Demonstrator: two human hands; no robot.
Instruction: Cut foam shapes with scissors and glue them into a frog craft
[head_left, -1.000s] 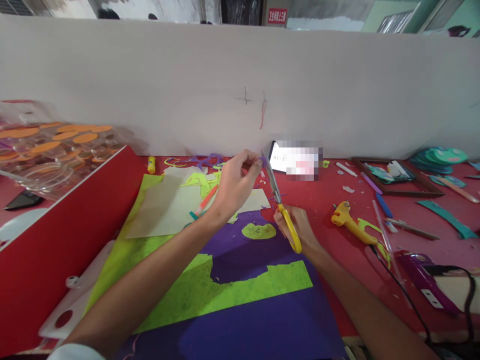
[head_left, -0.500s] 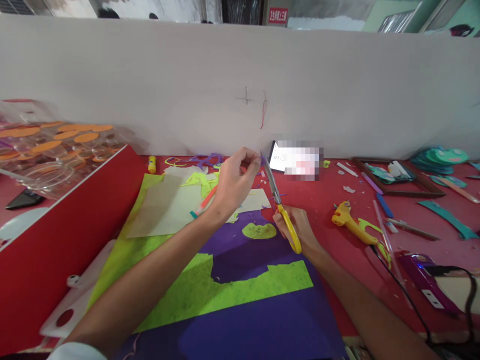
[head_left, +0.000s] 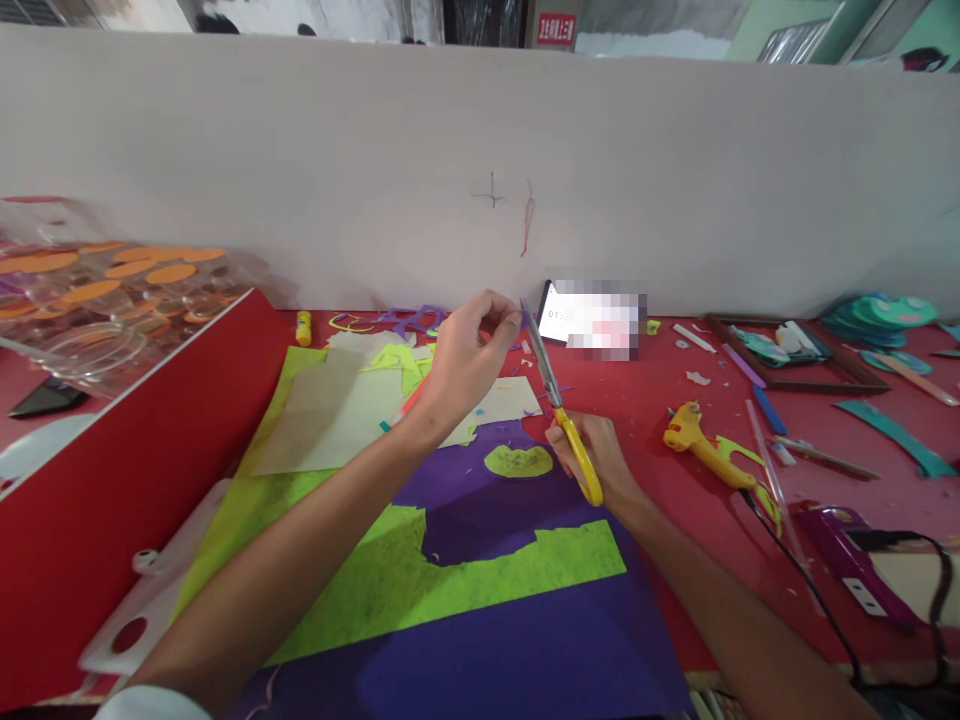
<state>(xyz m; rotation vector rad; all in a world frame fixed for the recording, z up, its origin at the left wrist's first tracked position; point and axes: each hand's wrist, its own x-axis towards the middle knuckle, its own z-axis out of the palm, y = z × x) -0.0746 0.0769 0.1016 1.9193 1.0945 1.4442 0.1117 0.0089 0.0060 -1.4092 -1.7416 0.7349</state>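
Note:
My right hand (head_left: 596, 450) is wrapped round the yellow handles of a pair of scissors (head_left: 571, 440), whose blades point up and away from me. The blades look nearly closed. My left hand (head_left: 480, 335) is pinched at the fingertips beside the blade tips, with a tiny purple piece (head_left: 525, 313) showing there; its shape is too small to make out. Below the hands, a small yellow-green felt cutout (head_left: 519, 461) lies on a purple sheet (head_left: 480, 640). Nearer to me is a yellow-green felt strip (head_left: 517, 568) with a ragged cut edge.
A phone (head_left: 555, 315) leans at the white back board (head_left: 375, 180). On the right lie a yellow glue gun (head_left: 701, 445), a purple device with a cable (head_left: 851, 565) and a brown frame (head_left: 847, 380). A red divider (head_left: 150, 500) and clear containers (head_left: 112, 310) stand left.
My left hand and forearm have shifted very slightly by the scissor tips. My right hand and the scissors look the same.

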